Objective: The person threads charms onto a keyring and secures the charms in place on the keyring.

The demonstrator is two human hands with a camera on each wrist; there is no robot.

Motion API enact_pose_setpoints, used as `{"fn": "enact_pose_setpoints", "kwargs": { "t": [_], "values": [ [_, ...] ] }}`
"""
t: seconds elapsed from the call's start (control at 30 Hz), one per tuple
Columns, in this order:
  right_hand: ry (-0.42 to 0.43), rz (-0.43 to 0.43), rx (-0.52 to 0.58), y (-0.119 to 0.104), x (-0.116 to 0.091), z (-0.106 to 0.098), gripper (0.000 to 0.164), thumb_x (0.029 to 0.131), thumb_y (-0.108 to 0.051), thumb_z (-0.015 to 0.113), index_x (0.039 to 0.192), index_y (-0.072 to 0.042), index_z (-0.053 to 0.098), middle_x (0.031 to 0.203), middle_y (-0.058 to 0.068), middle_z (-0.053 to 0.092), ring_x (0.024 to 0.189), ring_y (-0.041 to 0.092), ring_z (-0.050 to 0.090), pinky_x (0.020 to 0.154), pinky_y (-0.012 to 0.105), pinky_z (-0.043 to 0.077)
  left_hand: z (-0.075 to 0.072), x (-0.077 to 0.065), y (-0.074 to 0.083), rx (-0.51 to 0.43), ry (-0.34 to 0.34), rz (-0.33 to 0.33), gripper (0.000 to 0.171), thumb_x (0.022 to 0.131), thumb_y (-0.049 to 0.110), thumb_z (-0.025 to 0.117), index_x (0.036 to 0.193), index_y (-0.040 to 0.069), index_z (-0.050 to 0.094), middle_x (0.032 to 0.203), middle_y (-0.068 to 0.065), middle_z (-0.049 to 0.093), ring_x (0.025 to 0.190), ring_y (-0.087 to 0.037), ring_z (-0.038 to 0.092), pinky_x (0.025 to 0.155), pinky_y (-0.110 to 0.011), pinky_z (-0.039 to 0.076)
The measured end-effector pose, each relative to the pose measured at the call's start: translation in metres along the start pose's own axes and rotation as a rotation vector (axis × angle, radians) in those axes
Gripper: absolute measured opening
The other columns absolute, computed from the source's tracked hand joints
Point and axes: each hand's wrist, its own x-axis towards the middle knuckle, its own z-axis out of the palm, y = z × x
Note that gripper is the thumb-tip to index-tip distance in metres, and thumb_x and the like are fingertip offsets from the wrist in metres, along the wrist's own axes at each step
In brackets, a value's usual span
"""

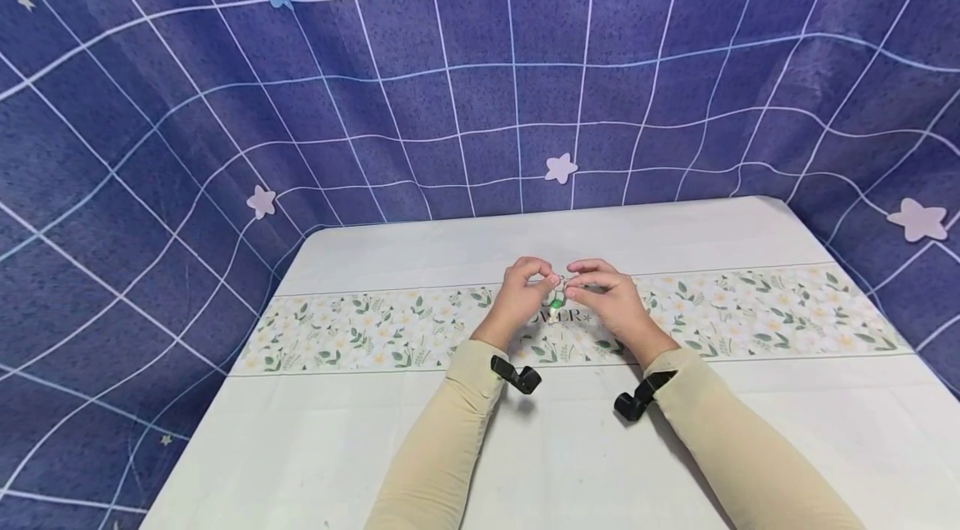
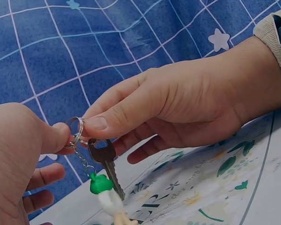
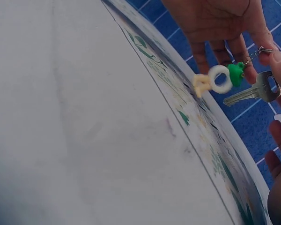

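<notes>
Above the table, my left hand [image 1: 519,297] and my right hand [image 1: 613,298] meet at a metal key ring [image 2: 80,125], each pinching it between thumb and fingertip. A silver key [image 2: 104,155] with a dark head hangs from the ring beside the right thumb. Next to it, on a short chain [image 2: 79,157], dangles a charm [image 3: 235,74] with a green top, a white round middle and cream-coloured ends. In the head view the charm shows as a small green spot between the hands. Whether the key is fully threaded on the ring I cannot tell.
A white table [image 1: 337,447] carries a floral printed band [image 1: 322,338] with lettering under the hands. Behind it hangs a blue curtain [image 1: 480,97] with a grid and stars. Black wrist mounts [image 1: 517,376] sit on both beige sleeves.
</notes>
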Motion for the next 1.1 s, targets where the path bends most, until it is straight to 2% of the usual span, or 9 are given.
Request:
{"fn": "enact_pose_setpoints", "kwargs": {
  "t": [0.07,0.17,0.37,0.57,0.63,0.7,0.87,0.93,1.1],
  "values": [
    [0.004,-0.013,-0.005,-0.0015,-0.0005,0.0000,0.011,0.088,0.003,0.075,0.097,0.010,0.074,0.125,0.029,0.060,0.121,0.041,0.054,0.099,0.034,0.044,0.0006,-0.0006,0.0005,0.011,-0.001,-0.003,0.019,0.099,0.019,0.065,0.082,0.011,0.062,0.123,-0.008,0.060,0.128,-0.032,0.045,0.107,-0.056,0.035],
    [0.012,-0.025,-0.001,-0.0009,-0.0007,0.0003,0.011,0.087,0.003,0.076,0.096,0.010,0.074,0.124,0.029,0.061,0.120,0.042,0.055,0.097,0.034,0.046,0.0018,-0.0008,0.0010,0.027,-0.003,0.008,0.020,0.100,0.018,0.063,0.081,0.010,0.060,0.126,-0.010,0.058,0.129,-0.034,0.042,0.106,-0.056,0.035],
    [0.029,-0.044,-0.012,0.0000,-0.0006,0.0016,0.010,0.086,0.005,0.076,0.094,0.011,0.074,0.121,0.030,0.062,0.117,0.043,0.056,0.094,0.046,0.050,0.0045,-0.0017,0.0041,0.073,-0.002,-0.001,0.024,0.101,0.015,0.060,0.078,0.012,0.054,0.126,-0.011,0.054,0.127,-0.032,0.038,0.102,-0.055,0.037],
    [0.029,-0.068,-0.039,-0.0023,-0.0008,0.0023,0.008,0.086,0.006,0.076,0.091,0.012,0.073,0.119,0.031,0.062,0.114,0.046,0.057,0.091,0.061,0.048,0.0059,-0.0025,0.0066,0.148,0.016,-0.006,0.027,0.101,0.017,0.060,0.076,0.015,0.049,0.107,-0.002,0.058,0.119,-0.028,0.042,0.097,-0.049,0.041],
    [0.025,-0.075,-0.051,-0.0027,-0.0012,0.0024,0.008,0.086,0.006,0.076,0.090,0.012,0.073,0.118,0.031,0.062,0.112,0.046,0.057,0.090,0.062,0.048,0.0061,-0.0030,0.0066,0.167,0.018,-0.002,0.028,0.101,0.017,0.059,0.076,0.015,0.049,0.102,-0.001,0.058,0.115,-0.027,0.042,0.095,-0.047,0.042],
    [0.024,-0.084,-0.070,-0.0029,-0.0016,0.0025,0.006,0.086,0.006,0.075,0.090,0.011,0.074,0.117,0.031,0.062,0.111,0.045,0.058,0.090,0.057,0.050,0.0061,-0.0034,0.0064,0.180,0.019,0.000,0.028,0.101,0.017,0.059,0.076,0.015,0.048,0.100,0.000,0.057,0.113,-0.026,0.042,0.093,-0.045,0.042],
    [0.024,-0.114,-0.107,-0.0012,-0.0016,0.0027,0.004,0.085,0.007,0.076,0.089,0.009,0.075,0.114,0.028,0.063,0.107,0.039,0.059,0.086,0.028,0.051,0.0060,-0.0039,0.0077,0.188,0.028,0.007,0.029,0.101,0.015,0.059,0.074,0.014,0.047,0.095,-0.001,0.054,0.110,-0.027,0.042,0.088,-0.043,0.041],
    [0.022,-0.124,-0.107,-0.0002,-0.0013,0.0028,0.004,0.084,0.009,0.075,0.088,0.008,0.075,0.113,0.028,0.063,0.106,0.039,0.059,0.085,0.024,0.050,0.0062,-0.0040,0.0081,0.188,0.031,0.005,0.030,0.101,0.014,0.059,0.074,0.014,0.046,0.093,-0.001,0.052,0.110,-0.027,0.042,0.087,-0.042,0.041],
    [0.014,-0.119,-0.088,0.0007,-0.0013,0.0034,0.004,0.084,0.011,0.075,0.087,0.008,0.075,0.111,0.029,0.062,0.106,0.038,0.058,0.086,0.025,0.049,0.0067,-0.0040,0.0078,0.199,0.033,0.001,0.030,0.101,0.013,0.059,0.074,0.013,0.046,0.091,-0.002,0.049,0.108,-0.028,0.042,0.086,-0.042,0.040]
  ]
}}
